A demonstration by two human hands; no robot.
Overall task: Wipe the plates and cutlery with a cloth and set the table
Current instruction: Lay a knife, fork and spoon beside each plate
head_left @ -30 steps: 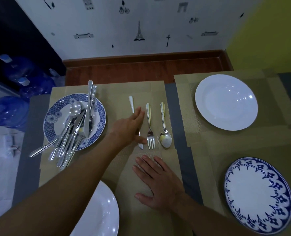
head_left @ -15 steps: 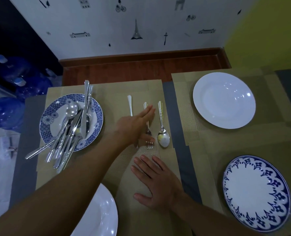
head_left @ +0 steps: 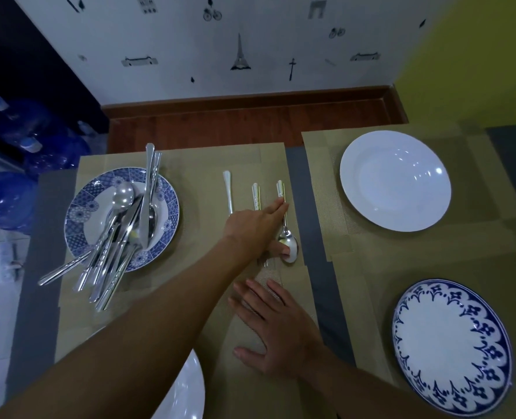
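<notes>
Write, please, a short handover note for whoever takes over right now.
Left hand: open, straight fingers across the steel fork and steel spoon.
Right hand: open, flat on the tan woven placemat.
Done: steel knife, fork and spoon laid in a row.
To do: loose cutlery heaped on the blue patterned plate; white deep plate and blue-flowered white plate have none beside them. No cloth in view.

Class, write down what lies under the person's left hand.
Under the left hand lie a fork and a plain-handled utensil: handles show beyond the fingers, the fork's tine tips nearer. Their middles and the utensil's working end are covered.
</notes>
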